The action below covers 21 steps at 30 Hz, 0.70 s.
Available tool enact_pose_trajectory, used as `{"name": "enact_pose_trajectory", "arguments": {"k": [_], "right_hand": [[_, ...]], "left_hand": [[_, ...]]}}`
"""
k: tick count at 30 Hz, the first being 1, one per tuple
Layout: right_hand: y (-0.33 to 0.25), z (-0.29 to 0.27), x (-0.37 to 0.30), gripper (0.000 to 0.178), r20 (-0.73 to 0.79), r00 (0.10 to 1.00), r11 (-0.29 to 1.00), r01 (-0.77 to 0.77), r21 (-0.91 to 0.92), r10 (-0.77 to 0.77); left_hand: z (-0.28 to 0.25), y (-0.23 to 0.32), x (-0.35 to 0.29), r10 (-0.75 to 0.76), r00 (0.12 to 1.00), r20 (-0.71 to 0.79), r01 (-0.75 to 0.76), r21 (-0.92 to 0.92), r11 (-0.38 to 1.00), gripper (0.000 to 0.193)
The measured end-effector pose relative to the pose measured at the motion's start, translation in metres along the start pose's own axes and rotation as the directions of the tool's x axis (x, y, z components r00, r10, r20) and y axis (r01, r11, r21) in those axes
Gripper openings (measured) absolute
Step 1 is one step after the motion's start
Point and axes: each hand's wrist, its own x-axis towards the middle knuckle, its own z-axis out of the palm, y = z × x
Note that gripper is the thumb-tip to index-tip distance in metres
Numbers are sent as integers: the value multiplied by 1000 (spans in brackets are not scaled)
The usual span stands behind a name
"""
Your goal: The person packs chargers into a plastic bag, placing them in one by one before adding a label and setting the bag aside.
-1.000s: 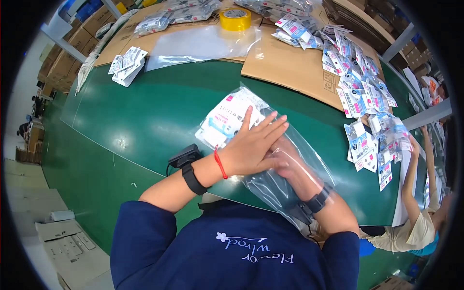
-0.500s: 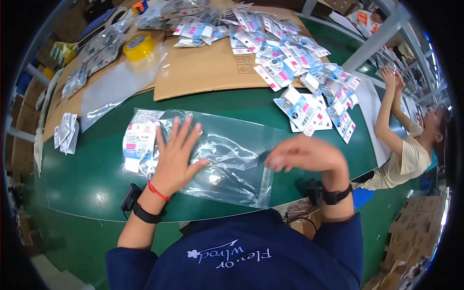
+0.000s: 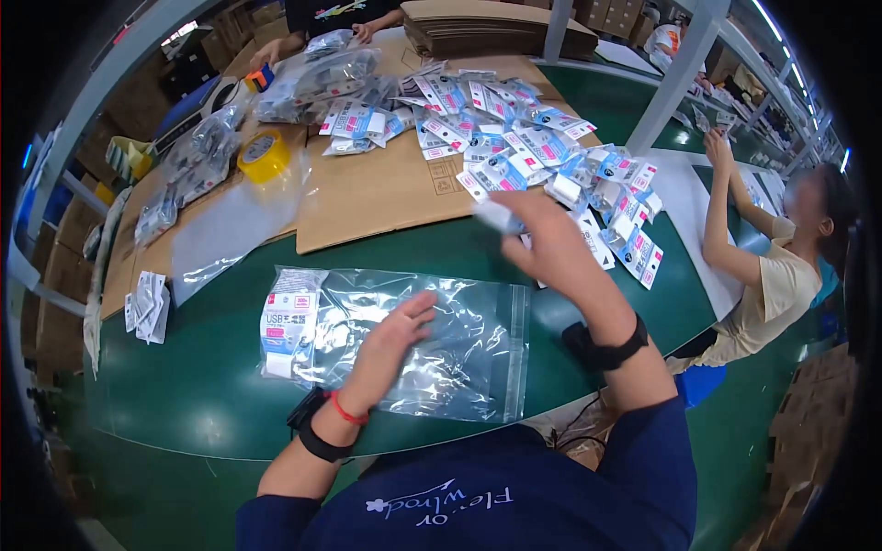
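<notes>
A clear plastic bag [image 3: 459, 354] lies flat on the green table in front of me. At its left end sits a carded USB charger pack [image 3: 292, 321] with white, pink and blue print. My left hand [image 3: 390, 349] rests on the middle of the bag, fingers stretched out and loosely together. Over the near edge of the heap of charger packs [image 3: 542, 147], my right hand [image 3: 556, 248] has thumb and fingers closed on a whitish charger pack [image 3: 496, 217], blurred by motion and partly hidden.
Yellow tape [image 3: 264, 156] and a clear sheet [image 3: 220, 239] lie on cardboard [image 3: 367, 207] at the back left. Small white packets [image 3: 147, 308] are at the left. Bagged goods [image 3: 331, 78] pile up behind. A co-worker [image 3: 781, 275] works at the right; another person [image 3: 344, 18] stands across.
My right hand has moved from the bag's right end up to the heap and taken a pack. My left hand has slid right along the bag, and the view has shifted.
</notes>
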Motion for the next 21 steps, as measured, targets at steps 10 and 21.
{"name": "enact_pose_trajectory", "arguments": {"k": [10, 21], "right_hand": [[-2, 19, 35, 60, 164, 986, 951, -40, 306, -11], [46, 73, 67, 66, 321, 945, 951, -43, 307, -61]], "left_hand": [[-11, 21, 1, -107, 970, -216, -2, -449, 894, 34], [-11, 2, -1, 41, 907, -419, -202, -348, 915, 28]]}}
